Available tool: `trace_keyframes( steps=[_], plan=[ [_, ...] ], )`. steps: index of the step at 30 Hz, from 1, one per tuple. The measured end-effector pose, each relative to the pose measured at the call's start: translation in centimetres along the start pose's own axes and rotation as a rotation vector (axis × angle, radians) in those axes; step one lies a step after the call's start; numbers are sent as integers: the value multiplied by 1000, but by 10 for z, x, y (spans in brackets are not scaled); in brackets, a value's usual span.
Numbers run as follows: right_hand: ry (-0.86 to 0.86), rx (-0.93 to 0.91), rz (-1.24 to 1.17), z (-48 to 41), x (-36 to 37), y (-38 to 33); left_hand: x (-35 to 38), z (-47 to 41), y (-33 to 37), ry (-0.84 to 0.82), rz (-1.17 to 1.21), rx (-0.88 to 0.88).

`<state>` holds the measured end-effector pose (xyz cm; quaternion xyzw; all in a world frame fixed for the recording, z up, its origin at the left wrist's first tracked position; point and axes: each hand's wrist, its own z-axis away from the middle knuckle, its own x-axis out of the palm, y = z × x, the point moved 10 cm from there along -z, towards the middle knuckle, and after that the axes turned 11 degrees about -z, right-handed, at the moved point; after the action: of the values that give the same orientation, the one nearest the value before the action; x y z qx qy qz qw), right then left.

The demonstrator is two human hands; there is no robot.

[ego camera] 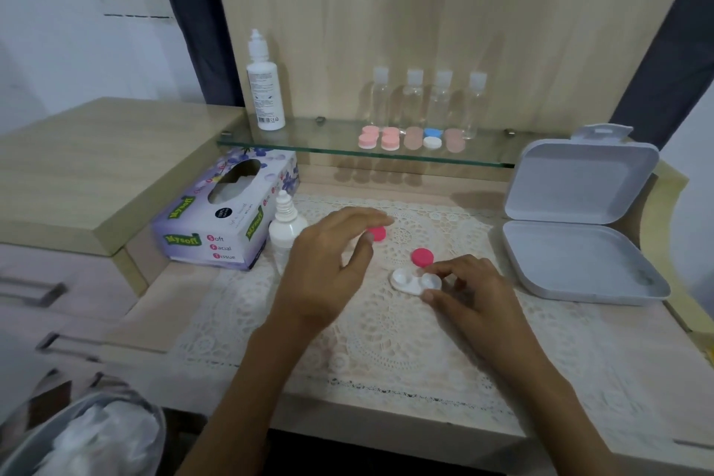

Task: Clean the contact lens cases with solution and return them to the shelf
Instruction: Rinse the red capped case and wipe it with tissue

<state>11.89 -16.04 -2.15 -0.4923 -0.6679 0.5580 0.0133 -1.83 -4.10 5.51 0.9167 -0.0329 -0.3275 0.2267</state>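
Note:
A white lens case base (410,279) with two uncapped wells lies on the lace mat (386,340). My right hand (475,294) pinches its right end between thumb and forefinger. One pink cap (422,257) lies on the mat just behind the base. A second pink cap (378,233) sits further left, where my left hand (328,259) pinches it between thumb tip and forefinger. A small white solution bottle (285,230) stands just left of my left hand. Several closed lens cases (390,138), pink, beige and blue-white, sit in a row on the glass shelf (309,145).
A tall white solution bottle (264,89) stands at the shelf's left end, with several clear bottles (427,97) behind the cases. A tissue box (224,216) lies left of the mat. An open white plastic box (579,243) stands at the right. A lined bin (85,437) is at lower left.

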Motion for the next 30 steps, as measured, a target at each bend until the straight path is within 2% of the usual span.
trace_keyframes(
  steps=[4, 8, 11, 14, 17, 19, 22, 30],
  plan=[
    [-5, -22, -2, 0, 1, -3, -50, -21, 2, 125, 21, -41],
    [-5, -36, 4, 1, 1, -3, -80, -39, -46, 193, 121, -267],
    [-12, -50, -10, 1, 1, -4, -89, -47, -100, 219, -4, -418],
    [-7, -61, -14, 0, 2, -5, -82, -48, -157, 68, -270, -577],
    [5, -70, -5, 1, 1, -6, -67, -48, -194, -199, -645, -590],
    [9, -74, 1, 2, 1, -7, -61, -53, -206, -339, -795, -571],
    [6, -86, 16, 2, 1, -8, -47, -63, -215, -513, -875, -527],
    [-10, -96, 60, 0, 4, -4, -30, -67, -228, -685, -976, -441]
  ],
)
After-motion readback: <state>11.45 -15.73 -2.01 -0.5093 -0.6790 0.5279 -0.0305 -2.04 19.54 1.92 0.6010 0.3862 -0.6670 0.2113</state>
